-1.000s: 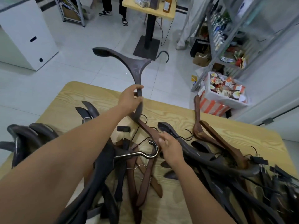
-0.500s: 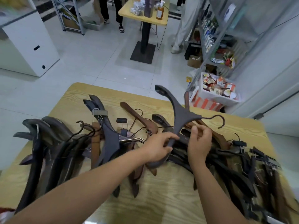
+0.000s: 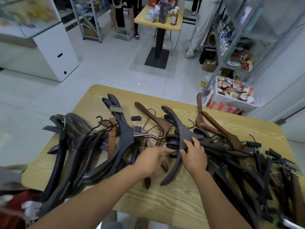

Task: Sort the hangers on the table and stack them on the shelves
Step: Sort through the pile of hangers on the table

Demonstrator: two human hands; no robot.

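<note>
Many wooden hangers lie across the light wooden table [image 3: 165, 200]. A dark Y-shaped hanger [image 3: 179, 128] lies on top of the dark pile at the right [image 3: 239, 162]. My right hand [image 3: 194, 156] rests flat on its middle with fingers spread. My left hand [image 3: 150, 159] is blurred, just left of that hanger above a reddish-brown hanger [image 3: 163, 129]; its fingers are loose and hold nothing. A second heap of dark hangers [image 3: 71, 146] lies at the table's left. Two lighter brown hangers [image 3: 219, 128] lie at the back right.
Metal shelves [image 3: 231, 38] with goods stand to the right beyond the table, with a white box of packets [image 3: 234, 93] at their foot. A small pedestal table [image 3: 158, 22], a white cabinet [image 3: 54, 52] and people's legs stand on the tiled floor behind.
The dark hanger held up in both hands has come down onto the right pile. My left hand has let go of it and drawn left; my right hand now lies on it.
</note>
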